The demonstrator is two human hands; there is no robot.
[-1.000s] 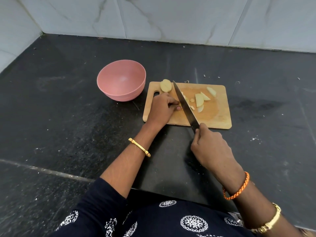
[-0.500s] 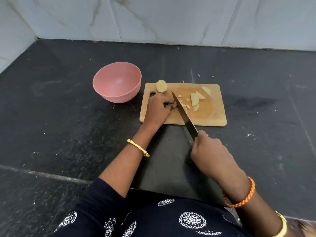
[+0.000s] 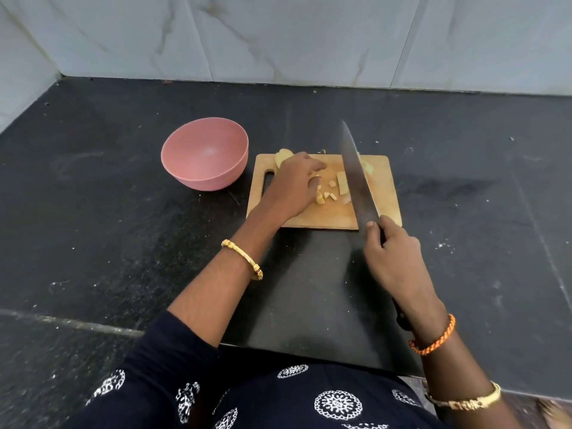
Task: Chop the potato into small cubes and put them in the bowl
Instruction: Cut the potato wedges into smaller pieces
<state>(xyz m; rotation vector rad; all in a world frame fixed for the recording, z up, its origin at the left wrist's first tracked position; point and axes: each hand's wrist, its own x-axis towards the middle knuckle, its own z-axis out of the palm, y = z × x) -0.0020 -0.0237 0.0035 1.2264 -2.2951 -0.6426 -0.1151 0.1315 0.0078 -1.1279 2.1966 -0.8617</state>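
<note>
The potato lies in pieces on the wooden chopping board [image 3: 383, 193]: a few small cubes [image 3: 325, 195] near the board's middle, a longer strip [image 3: 342, 183] just beside them, an uncut chunk [image 3: 283, 156] at the board's far left corner, and another piece [image 3: 367, 166] partly hidden behind the blade. My left hand [image 3: 294, 188] rests over the left half of the board, its fingers [image 3: 314, 167] loosely curled and partly spread above the cubes; whether they grip any piece I cannot tell. My right hand [image 3: 393, 258] is closed around the handle of the knife [image 3: 356, 178], index finger laid along the blade's base. The blade is lifted, slanting away from me across the board's right half, its tip past the far edge. The pink bowl [image 3: 204, 157] stands on the dark worktop [image 3: 108, 212] just beside the board's left edge, with nothing in it. A gold bangle [image 3: 243, 257] sits on my left wrist; an orange cord bracelet [image 3: 433, 337] circles my right.
</note>
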